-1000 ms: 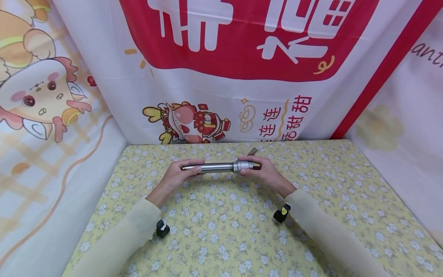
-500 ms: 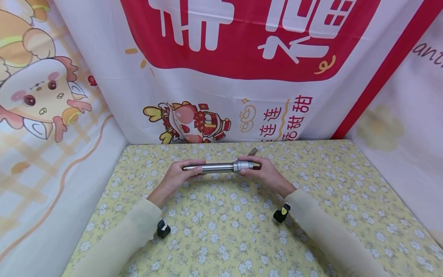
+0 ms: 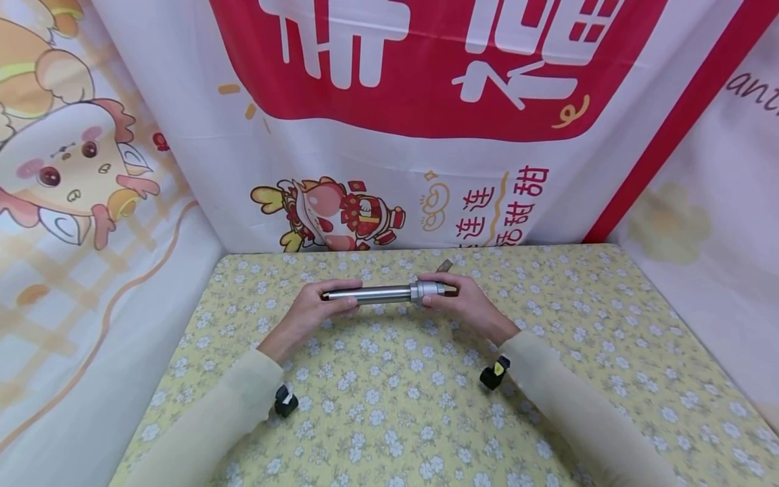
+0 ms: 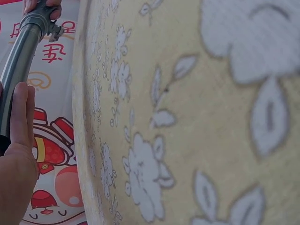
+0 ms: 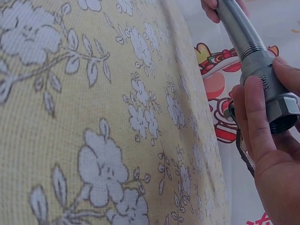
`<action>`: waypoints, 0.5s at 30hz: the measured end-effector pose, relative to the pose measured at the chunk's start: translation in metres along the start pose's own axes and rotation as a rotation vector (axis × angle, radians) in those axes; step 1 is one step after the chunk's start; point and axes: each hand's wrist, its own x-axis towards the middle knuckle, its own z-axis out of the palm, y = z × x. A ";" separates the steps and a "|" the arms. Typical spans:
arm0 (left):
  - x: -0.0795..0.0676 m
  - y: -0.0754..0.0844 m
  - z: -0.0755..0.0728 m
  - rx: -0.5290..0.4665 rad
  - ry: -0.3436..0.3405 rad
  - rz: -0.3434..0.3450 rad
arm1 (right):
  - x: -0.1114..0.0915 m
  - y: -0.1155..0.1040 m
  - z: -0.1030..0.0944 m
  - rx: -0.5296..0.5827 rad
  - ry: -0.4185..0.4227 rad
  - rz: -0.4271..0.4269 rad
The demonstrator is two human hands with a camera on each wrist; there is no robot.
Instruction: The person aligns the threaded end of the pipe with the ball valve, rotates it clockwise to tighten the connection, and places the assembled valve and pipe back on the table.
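Note:
A smooth steel pipe point(image 3: 383, 295) runs left to right above the far part of the table, held between both hands. My left hand point(image 3: 313, 303) grips its left end, thumb on the near side and fingers on the far side. At the right end sits a metal ball valve point(image 5: 266, 83) marked 304, with the pipe's thread point(image 5: 253, 48) showing at the joint. My right hand point(image 3: 467, 299) grips the valve body with fingers and thumb. The valve's lever handle point(image 3: 445, 266) sticks out on the far side. In the right wrist view the valve's outer opening faces the palm.
A yellow floral cloth point(image 3: 377, 406) covers the table. Behind it hangs a white and red printed curtain point(image 3: 389, 155), close beyond the hands. Printed fabric walls point(image 3: 91, 304) stand on both sides. Small black wrist cameras sit on both sleeves.

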 end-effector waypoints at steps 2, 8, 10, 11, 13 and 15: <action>0.000 0.000 0.000 0.043 -0.007 0.017 | -0.001 0.000 0.000 0.002 0.004 0.000; 0.000 0.000 0.001 0.133 -0.016 0.045 | -0.003 0.001 -0.002 -0.004 0.004 0.000; 0.000 0.000 0.001 0.147 -0.017 0.046 | -0.004 0.001 -0.002 -0.008 0.003 0.001; 0.000 0.000 0.001 0.150 -0.019 0.046 | -0.004 0.001 -0.002 -0.010 0.003 0.001; 0.000 0.001 0.001 0.156 -0.021 0.047 | -0.005 0.002 -0.003 -0.014 0.003 -0.001; 0.000 0.001 0.001 0.161 -0.020 0.046 | -0.005 0.002 -0.003 -0.017 0.004 -0.004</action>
